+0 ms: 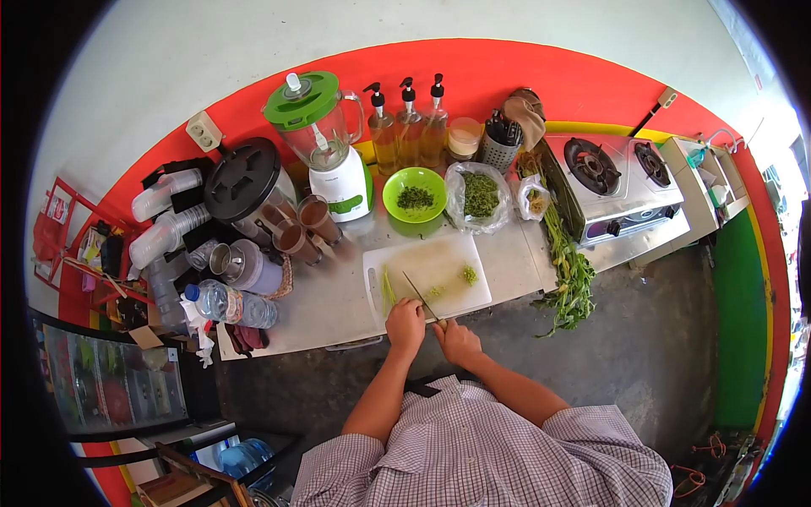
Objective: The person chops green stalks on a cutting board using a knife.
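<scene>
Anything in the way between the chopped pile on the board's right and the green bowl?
Nothing visible: only board and counter lie between the chopped pile and the green bowl. The plastic bag stands off to the bowl's right; the knife in the right hand is left of the pile.

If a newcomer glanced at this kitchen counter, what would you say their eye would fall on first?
Probably the green-lidded blender, tall at the counter's back against the red wall band, with a bright green bowl to its right. Next might come the white cutting board at the front, where the right hand grips a knife and the left hand is close beside the blade.
</scene>
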Demonstrator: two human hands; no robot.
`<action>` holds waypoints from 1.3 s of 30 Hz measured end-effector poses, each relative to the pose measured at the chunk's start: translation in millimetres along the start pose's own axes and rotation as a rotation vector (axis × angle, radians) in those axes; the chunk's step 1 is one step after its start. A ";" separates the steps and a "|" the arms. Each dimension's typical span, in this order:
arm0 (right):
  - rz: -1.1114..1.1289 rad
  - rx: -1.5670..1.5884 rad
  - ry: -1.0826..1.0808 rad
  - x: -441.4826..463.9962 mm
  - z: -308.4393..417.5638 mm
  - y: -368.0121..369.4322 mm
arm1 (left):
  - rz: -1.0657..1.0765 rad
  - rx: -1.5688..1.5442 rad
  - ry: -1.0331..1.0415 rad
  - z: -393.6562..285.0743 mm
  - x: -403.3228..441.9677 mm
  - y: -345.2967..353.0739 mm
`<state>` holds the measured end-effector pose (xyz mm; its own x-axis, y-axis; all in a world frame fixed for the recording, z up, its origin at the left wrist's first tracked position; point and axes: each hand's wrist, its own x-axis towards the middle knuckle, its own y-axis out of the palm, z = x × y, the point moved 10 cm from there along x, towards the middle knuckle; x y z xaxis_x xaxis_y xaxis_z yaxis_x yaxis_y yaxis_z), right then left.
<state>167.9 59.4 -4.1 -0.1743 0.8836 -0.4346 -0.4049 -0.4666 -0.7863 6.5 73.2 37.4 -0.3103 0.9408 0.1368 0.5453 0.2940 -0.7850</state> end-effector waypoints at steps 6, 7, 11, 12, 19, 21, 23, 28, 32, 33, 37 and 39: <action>-0.001 -0.047 -0.084 3.1 6.0 -7.6 | 0.002 -0.036 -0.034 4.4 -0.1 -0.8; -0.002 -0.048 -0.086 3.2 3.8 -3.7 | 0.011 -0.041 -0.040 5.2 0.4 0.1; -0.016 -0.052 -0.098 6.3 -1.4 -2.9 | 0.012 -0.045 -0.052 7.8 0.0 1.8; -0.009 -0.075 -0.130 6.3 1.9 -4.3 | 0.013 -0.045 -0.054 8.8 -0.9 2.8; 0.001 -0.034 -0.086 2.1 1.6 -4.6 | -0.016 -0.065 -0.049 8.0 -1.2 1.2; 0.046 -0.064 -0.109 3.9 6.2 -9.0 | -0.021 -0.070 -0.055 9.3 -3.5 -1.7; 0.026 -0.053 -0.098 -0.8 6.2 -9.0 | -0.018 -0.078 -0.033 5.9 -2.9 -3.5; 0.039 -0.022 -0.074 0.5 -5.1 -1.9 | -0.009 -0.067 -0.023 8.0 -3.2 1.0; 0.051 -0.025 -0.074 -6.1 -0.7 -0.1 | -0.035 -0.073 -0.010 6.7 -4.2 -2.1; 0.038 -0.012 -0.056 -7.8 -2.6 -0.2 | -0.030 -0.074 -0.005 4.7 -4.7 -2.3; 0.036 -0.032 -0.071 -2.7 -2.7 -4.1 | -0.048 -0.094 0.000 5.8 -5.6 -3.6; 0.070 -0.027 -0.092 -1.7 -0.4 -7.1 | -0.060 -0.104 0.014 5.3 -8.2 -3.7</action>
<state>171.5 61.2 2.1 -0.2835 0.8480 -0.4478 -0.3648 -0.5272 -0.7675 2.9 63.5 35.9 -0.3343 0.9229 0.1912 0.6038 0.3655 -0.7084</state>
